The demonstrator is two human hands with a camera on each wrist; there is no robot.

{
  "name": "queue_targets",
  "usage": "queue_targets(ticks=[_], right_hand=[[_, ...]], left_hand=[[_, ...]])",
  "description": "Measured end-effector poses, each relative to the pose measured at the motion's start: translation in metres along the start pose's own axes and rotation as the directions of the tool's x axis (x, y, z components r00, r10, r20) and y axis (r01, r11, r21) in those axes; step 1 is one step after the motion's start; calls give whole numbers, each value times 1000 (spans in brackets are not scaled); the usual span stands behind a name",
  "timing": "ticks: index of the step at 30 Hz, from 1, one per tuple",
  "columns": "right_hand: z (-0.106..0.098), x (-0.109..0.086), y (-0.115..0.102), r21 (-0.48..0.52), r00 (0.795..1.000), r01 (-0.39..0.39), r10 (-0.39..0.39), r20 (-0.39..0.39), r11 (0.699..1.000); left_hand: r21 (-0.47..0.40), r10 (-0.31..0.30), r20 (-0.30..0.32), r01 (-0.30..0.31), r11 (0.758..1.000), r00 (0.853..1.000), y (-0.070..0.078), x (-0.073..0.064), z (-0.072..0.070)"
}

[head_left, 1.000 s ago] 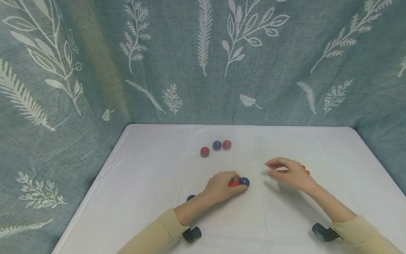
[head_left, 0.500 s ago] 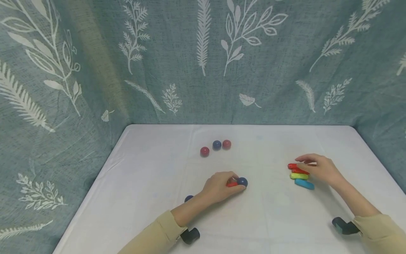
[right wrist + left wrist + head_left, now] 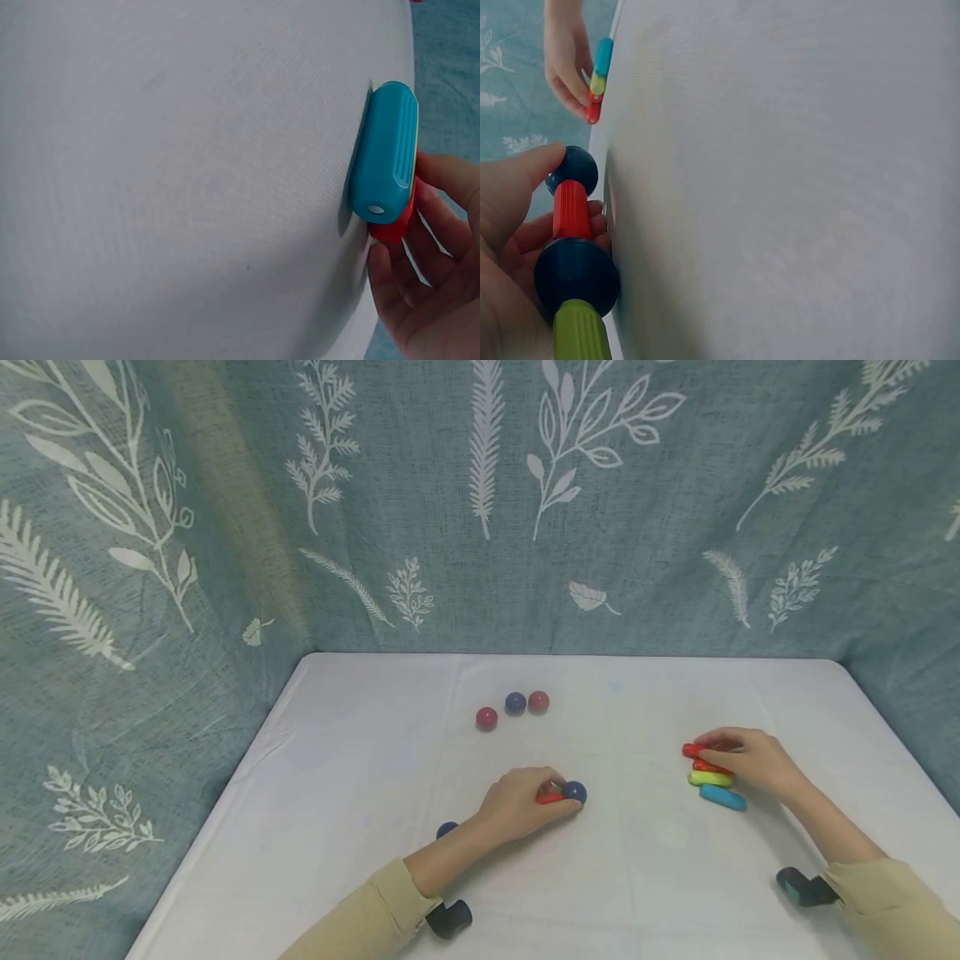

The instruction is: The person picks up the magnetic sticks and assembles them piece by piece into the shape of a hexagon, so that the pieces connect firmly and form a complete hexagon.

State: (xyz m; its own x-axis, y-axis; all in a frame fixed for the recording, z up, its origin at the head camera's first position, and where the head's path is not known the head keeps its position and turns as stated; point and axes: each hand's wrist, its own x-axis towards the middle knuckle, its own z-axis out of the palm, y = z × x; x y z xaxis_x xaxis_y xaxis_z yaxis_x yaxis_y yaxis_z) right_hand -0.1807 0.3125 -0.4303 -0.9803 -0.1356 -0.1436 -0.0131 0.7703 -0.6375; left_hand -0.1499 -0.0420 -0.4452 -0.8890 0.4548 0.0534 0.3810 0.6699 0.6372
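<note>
- The near blue ball point(image 3: 447, 829) is partly hidden by the left forearm point(image 3: 459, 853); whether it joins the held chain cannot be told.
- Left red ball point(image 3: 487, 719), middle blue ball point(image 3: 515, 703) and right red ball point(image 3: 538, 702) sit towards the table's point(image 3: 360, 735) far edge, probably out of the hands' way.
- The left hand point(image 3: 516, 806) grips a ball-and-rod chain point(image 3: 572, 211), thumb on its end ball, fingers curled behind, likely to steady it.
- Between the hands, the cloth leaves sideways room.
- Far red rod point(image 3: 692, 750), near red rod point(image 3: 708, 767), yellow-green rod point(image 3: 710, 779) and blue rod point(image 3: 723, 797) lie close together, presumably for easy picking.
- The right hand point(image 3: 756, 763) pinches the far red rod; how firmly cannot be told. The right table edge is well apart.
</note>
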Motion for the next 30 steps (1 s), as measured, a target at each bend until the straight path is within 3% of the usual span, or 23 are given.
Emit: queue_targets(ticks=[11, 21, 30], right_hand=[[5, 7, -6, -33, 999, 43, -44, -23, 999], [17, 5, -30, 34, 993, 113, -112, -41, 993], [40, 1, -56, 87, 985, 174, -175, -2, 981]], left_hand=[[-1, 1, 1, -1, 1000, 1000, 1, -3, -2], [-6, -2, -4, 2, 1000, 1000, 0, -4, -3], [-18, -17, 10, 18, 1000, 1000, 0, -4, -3]])
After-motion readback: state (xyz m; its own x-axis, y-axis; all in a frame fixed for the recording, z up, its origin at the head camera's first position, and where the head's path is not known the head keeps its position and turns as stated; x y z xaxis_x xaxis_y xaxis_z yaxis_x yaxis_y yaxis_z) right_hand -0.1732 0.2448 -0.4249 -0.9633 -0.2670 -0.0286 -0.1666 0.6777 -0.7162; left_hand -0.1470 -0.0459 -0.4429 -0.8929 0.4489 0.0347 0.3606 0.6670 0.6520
